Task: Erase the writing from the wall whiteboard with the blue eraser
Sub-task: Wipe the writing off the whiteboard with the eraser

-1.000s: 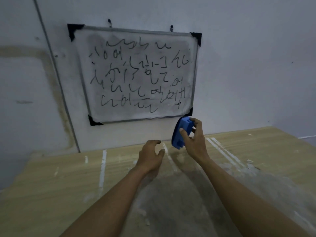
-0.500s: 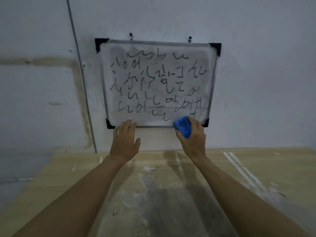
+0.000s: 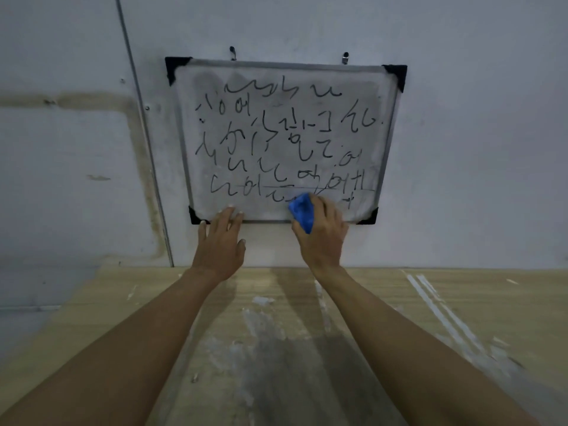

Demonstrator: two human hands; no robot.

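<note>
Gripped in the right hand (image 3: 325,238), a blue eraser (image 3: 302,212) presses the scribble-covered whiteboard's (image 3: 276,96) lower edge; left hand (image 3: 221,241) spread flat beside it.

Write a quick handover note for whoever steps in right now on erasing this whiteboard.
Right hand: gripping the blue eraser, pressed at the bottom edge of the whiteboard, right of centre.
Left hand: open, empty, fingertips on the board's lower frame near the bottom-left corner.
Whiteboard: hangs from two wall hooks above the wooden table.
Done: eraser picked up and brought to the board.
Left: nearly everything. All rows of black writing look intact; wipe upward from the bottom row.
</note>
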